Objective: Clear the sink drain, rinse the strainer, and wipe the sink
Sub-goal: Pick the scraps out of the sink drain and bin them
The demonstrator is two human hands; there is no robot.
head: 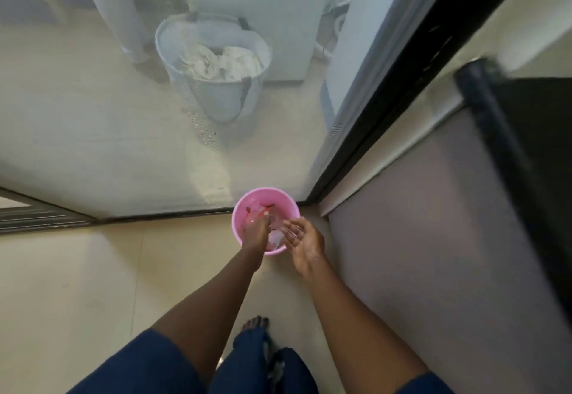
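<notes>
A small pink bin (239,227) stands on the tiled floor in the corner by the screen door, holding clear plastic and red scraps. My left hand (257,230) reaches down into it with the fingers bunched and pointing at the contents; whether it holds anything is hidden. Just right of the bin's rim, my right hand (305,240) hovers palm up, wet, fingers spread and holding nothing. Neither the sink nor the strainer is in view.
Behind the mesh screen door (123,146) sits a grey bucket (216,96) with white cloths. A grey cabinet front (427,238) under a black counter (532,152) runs along the right. My bare foot (255,323) stands on the beige floor tiles.
</notes>
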